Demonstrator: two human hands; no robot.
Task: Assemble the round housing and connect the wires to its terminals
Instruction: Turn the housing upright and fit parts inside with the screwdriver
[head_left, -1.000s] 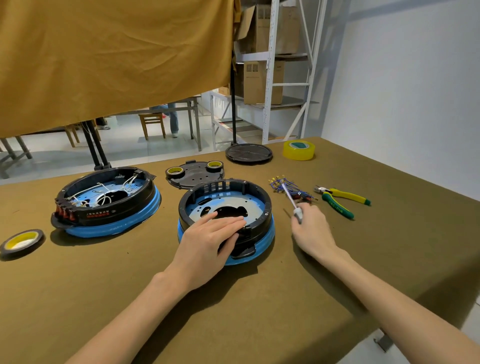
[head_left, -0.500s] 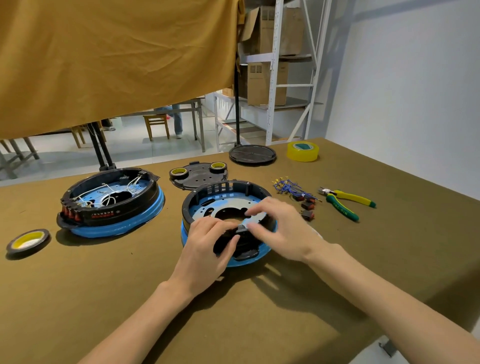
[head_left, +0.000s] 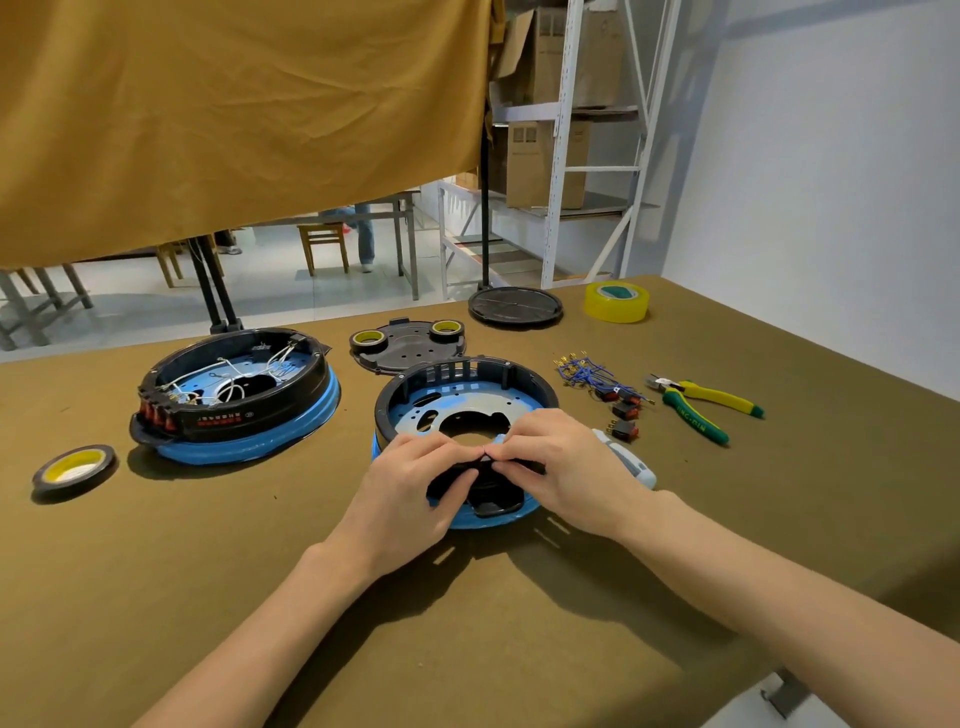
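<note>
At the far left of the olive cloth-covered counter (head_left: 156, 597) lies a flat roll of dark tape with a yellow core (head_left: 74, 467). Right of it sits a finished round housing (head_left: 236, 395), a black plastic ring on a blue base, with white wires looped inside and red switches along its near-left wall. Behind the middle lies a flat black perforated lid (head_left: 408, 345) carrying two small tape rolls. The open round housing (head_left: 465, 410) stands flat at the centre, its open side facing up and a slotted black wall at the back; a shiny metal plate with cut-outs forms its floor, and a black tab juts from the near edge toward the person. The left hand (head_left: 410, 493) and right hand (head_left: 566, 467) meet at that near rim, fingers curled over it, fingertips touching in a pinch; what they pinch is too small to tell. Just beside the right hand lies a white-handled tool (head_left: 631, 462). Further right are small black-and-red switches (head_left: 623, 415), a tangle of blue wires (head_left: 587, 371) with brass terminals, and green-and-yellow pliers (head_left: 698, 405), handles pointing right. A yellow tape roll (head_left: 616, 302) sits at the back.
</note>
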